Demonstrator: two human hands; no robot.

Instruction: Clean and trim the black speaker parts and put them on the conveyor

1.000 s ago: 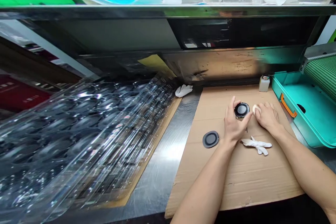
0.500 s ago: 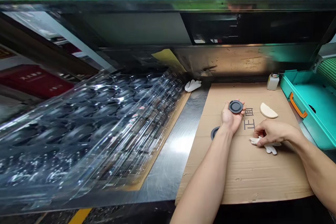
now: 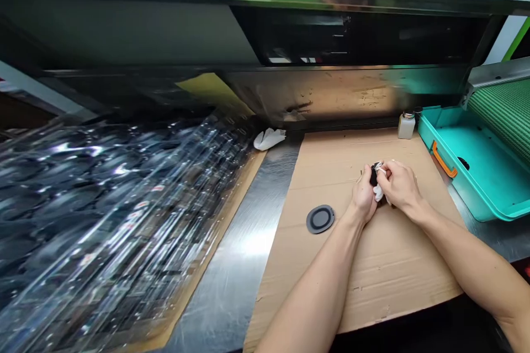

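My left hand is closed around a dark round part, tilted on its edge and partly hidden by the fingers. Pressed against this part is a white cloth, pinched in my right hand. Both hands meet over the cardboard sheet. A second dark oval part, with a raised ring, lies flat on the cardboard to the left of my left wrist. The cream half-disc is hidden from sight.
Stacked clear plastic trays fill the left side. A crumpled white cloth lies beside them. At the back right stand a small bottle and a teal bin with an orange handle.
My right hand has lifted the white cloth from the cardboard and brought it to the dark part in my left hand. My left hand has closed and tilted the part. The view has shifted right.
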